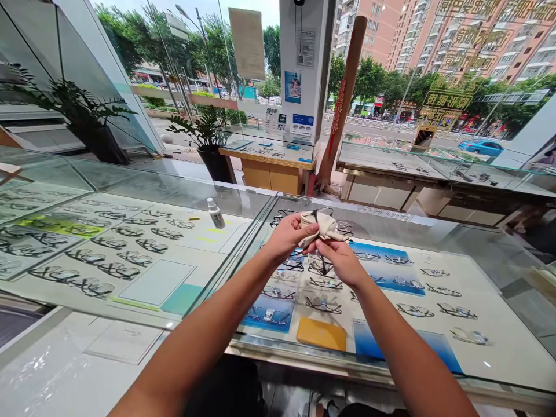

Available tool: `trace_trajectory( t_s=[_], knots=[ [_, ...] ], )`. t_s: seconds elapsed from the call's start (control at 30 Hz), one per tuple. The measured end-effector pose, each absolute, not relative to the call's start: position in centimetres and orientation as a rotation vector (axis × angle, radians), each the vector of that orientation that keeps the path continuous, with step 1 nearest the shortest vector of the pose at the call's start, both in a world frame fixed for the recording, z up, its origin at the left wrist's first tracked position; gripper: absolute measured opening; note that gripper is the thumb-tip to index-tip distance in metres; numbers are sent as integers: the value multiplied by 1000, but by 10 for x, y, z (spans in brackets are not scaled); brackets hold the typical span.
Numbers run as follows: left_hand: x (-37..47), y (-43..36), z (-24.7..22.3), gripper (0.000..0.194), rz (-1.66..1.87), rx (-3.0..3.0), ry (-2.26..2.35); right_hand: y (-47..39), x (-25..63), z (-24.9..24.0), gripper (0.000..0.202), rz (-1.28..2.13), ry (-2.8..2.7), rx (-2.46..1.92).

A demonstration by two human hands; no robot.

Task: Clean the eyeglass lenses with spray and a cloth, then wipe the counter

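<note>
Over the glass counter, my left hand (290, 236) is closed on a pale cleaning cloth (329, 227), its thumb pressing on the folds. The cloth is bunched around a pair of dark-framed eyeglasses, whose lenses are hidden. My right hand (341, 263) is beside it, fingers pinched on the glasses' frame at the lower edge of the cloth. Under my hands, several eyeglasses (324, 306) lie on display inside the case. A small white spray bottle (216, 214) stands on the counter to the left.
The glass counter (434, 237) extends left and right, with several frames inside. A yellow case (321, 333) lies near the front edge. A white tabletop (52, 359) is at lower left. Potted plants (212, 139), a wooden post (343, 98) and another display counter (269, 168) stand beyond.
</note>
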State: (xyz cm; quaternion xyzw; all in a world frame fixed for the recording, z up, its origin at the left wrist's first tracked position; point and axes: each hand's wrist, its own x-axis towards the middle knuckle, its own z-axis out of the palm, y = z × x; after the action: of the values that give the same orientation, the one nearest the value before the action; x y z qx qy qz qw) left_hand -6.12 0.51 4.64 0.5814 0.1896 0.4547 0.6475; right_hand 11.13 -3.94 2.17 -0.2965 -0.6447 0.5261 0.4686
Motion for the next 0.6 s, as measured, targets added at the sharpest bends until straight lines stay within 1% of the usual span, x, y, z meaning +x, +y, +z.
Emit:
trace_trajectory(
  t_s=[0.1,0.2,0.33,0.43,0.5,0.6],
  knots=[
    [-59,5,45,48,1108,1334,474,-40,111,22,54,1277,-1602,-781],
    [-62,6,46,50,1076,1367,460,-40,112,25,55,1265,-1610,-789],
    [-72,9,52,45,932,1435,368,-37,120,29,47,1236,-1580,-771],
    [-74,9,55,42,950,1457,369,-35,123,28,42,1242,-1523,-772],
    [-72,8,54,44,973,1456,374,-34,122,26,43,1276,-1496,-758],
    [-65,6,50,42,1006,1458,378,-33,117,22,47,1299,-1511,-739]
  ],
)
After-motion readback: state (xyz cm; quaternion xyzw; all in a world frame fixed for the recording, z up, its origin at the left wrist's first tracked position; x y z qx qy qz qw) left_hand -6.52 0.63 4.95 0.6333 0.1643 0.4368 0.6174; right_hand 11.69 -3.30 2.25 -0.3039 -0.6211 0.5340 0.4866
